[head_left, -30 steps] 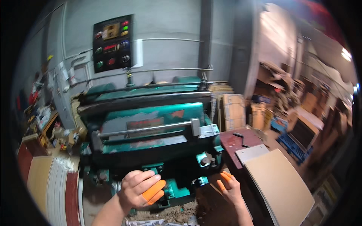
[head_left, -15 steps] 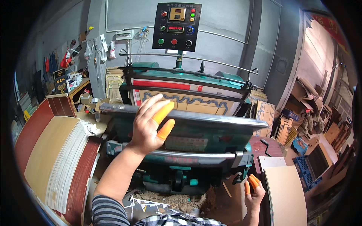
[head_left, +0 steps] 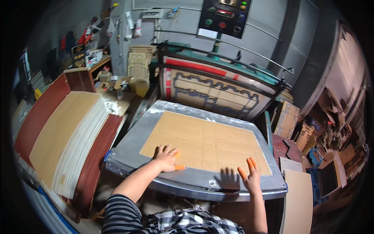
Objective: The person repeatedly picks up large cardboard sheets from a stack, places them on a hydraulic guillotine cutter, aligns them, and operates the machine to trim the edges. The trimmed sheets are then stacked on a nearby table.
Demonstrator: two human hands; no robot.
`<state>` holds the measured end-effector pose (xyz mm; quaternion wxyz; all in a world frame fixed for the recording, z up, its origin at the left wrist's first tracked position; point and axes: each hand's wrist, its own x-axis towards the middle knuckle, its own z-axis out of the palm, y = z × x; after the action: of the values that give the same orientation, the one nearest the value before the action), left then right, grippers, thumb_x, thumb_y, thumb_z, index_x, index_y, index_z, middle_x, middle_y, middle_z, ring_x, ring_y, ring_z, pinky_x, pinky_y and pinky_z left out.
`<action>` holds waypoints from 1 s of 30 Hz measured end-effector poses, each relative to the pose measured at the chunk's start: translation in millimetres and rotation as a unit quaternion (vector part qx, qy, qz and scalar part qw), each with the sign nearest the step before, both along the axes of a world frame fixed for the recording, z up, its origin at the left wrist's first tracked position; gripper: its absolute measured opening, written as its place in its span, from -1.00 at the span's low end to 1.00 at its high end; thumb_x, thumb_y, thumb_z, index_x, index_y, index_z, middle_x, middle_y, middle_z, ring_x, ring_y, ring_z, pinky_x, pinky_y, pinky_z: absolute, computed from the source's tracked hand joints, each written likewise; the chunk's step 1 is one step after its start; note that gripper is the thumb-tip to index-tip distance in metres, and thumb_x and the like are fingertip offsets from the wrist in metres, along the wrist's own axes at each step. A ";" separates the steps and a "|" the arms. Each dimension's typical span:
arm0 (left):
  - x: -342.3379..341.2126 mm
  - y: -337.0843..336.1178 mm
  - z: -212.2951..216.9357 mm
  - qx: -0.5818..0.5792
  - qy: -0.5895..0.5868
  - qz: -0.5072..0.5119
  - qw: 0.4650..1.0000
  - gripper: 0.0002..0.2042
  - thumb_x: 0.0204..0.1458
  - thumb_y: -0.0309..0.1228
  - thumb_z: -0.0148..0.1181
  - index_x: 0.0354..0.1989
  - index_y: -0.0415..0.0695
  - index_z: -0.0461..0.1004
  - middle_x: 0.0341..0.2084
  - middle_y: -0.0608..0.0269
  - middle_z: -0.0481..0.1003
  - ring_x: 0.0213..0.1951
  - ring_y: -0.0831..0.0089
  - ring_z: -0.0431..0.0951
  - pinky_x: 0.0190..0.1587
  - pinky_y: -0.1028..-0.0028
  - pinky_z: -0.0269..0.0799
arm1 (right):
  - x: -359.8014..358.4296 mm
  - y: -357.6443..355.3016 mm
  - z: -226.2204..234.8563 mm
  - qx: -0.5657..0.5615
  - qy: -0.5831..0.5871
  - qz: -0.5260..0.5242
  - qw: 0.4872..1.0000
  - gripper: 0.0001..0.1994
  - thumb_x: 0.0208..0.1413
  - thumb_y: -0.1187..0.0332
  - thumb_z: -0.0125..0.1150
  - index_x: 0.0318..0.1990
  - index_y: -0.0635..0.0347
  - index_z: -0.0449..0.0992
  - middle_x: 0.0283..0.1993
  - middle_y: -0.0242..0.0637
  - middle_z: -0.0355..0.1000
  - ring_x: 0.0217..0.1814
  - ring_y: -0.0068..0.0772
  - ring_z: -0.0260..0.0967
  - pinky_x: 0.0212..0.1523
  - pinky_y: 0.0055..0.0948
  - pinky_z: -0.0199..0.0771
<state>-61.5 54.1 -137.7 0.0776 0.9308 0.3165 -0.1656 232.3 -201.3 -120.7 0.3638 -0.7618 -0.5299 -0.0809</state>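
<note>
A brown cardboard sheet (head_left: 210,134) with faint crease lines lies flat on the grey metal plate (head_left: 124,147) of a press. My left hand (head_left: 166,160) rests at the sheet's near left edge, fingers spread, orange covers on its thumb and a finger. Over the plate's front, by the sheet's near right corner, my right hand (head_left: 251,180) is held up with fingers stretched out and orange covers on them. Its shadow falls on the plate; nothing is in it. Behind the plate stands the press's upright bed, bearing a cutting die (head_left: 216,93) with dark wavy strips.
At left, a stack of brown and white sheets (head_left: 64,140) leans between dark red boards. More brown board (head_left: 298,201) lies at my right, near a blue crate (head_left: 317,185). A control panel (head_left: 223,17) rises behind the press, with a rail (head_left: 265,62) below it.
The press plate has swung down toward me, exposing the cardboard sheet and more of the die. My left hand has come down to the sheet; my right has moved over the plate. The view has shifted.
</note>
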 end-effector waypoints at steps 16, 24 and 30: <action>-121.2 7.4 55.7 0.085 -0.238 -0.145 0.957 -0.68 0.12 -0.36 0.01 0.04 -0.15 0.46 0.00 -0.01 0.49 0.07 0.02 0.45 0.16 0.21 0.32 | -84.6 -51.2 30.1 -0.261 -0.204 0.085 0.939 -0.57 0.11 0.56 0.07 0.18 0.34 0.33 0.14 0.17 0.33 0.15 0.13 0.34 0.13 -0.16 0.41; -223.8 21.7 291.7 0.144 -0.148 -0.001 0.978 -0.68 0.09 -0.36 0.07 0.04 0.18 0.52 -0.12 0.04 0.55 -0.07 0.04 0.53 -0.03 0.19 0.43 | -172.0 53.1 111.3 -0.060 -0.127 0.119 0.983 -0.50 -0.13 0.74 0.04 0.07 0.32 0.41 0.00 0.11 0.44 0.07 0.12 0.41 0.10 -0.20 0.41; -489.0 -98.5 348.8 0.399 -0.148 0.201 0.882 -0.52 -0.02 -0.63 0.02 0.14 0.00 0.43 0.09 0.08 0.44 0.10 0.05 0.44 0.14 0.23 0.36 | -367.3 198.7 189.1 0.027 -0.032 0.399 0.916 -0.55 0.07 0.62 -0.05 0.15 0.22 0.41 0.12 -0.10 0.38 0.15 -0.26 0.31 0.18 -0.43 0.27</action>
<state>-550.5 -44.4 211.1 -0.2228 0.8130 0.5211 0.1340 -135.1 -2.7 68.3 0.3690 -0.4742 -0.7987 0.0328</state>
